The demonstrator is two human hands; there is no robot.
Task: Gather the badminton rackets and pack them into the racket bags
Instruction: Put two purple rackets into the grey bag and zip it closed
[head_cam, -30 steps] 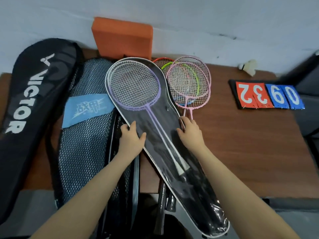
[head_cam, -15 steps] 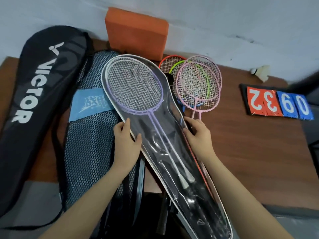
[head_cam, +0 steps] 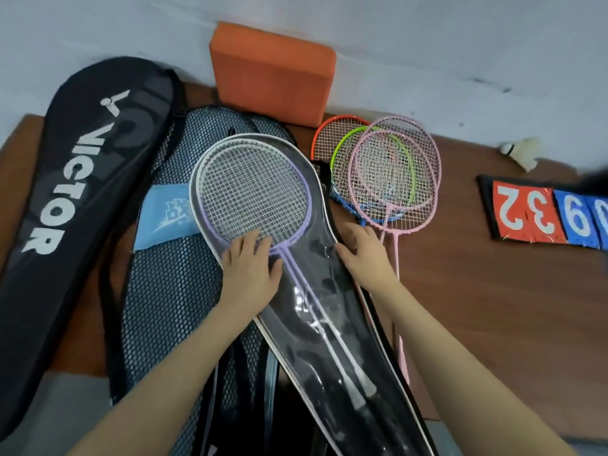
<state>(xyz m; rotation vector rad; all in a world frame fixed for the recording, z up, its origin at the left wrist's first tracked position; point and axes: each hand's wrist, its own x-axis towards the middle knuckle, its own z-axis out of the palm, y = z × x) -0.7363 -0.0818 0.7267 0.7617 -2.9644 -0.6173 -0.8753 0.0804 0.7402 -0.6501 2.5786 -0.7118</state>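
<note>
Brown wood makes the worktop (head_cam: 493,307), which stands against a pale grey wall (head_cam: 427,44). A clear racket bag (head_cam: 322,291) lies across it with a purple racket (head_cam: 253,195) inside. The left hand (head_cam: 251,271) lies flat on the bag, fingers straight. The right hand (head_cam: 365,255) rests on the bag's right edge, fingers relaxed. Loose rackets (head_cam: 388,172) lie just beside, near an orange block (head_cam: 273,70) at the wall.
</note>
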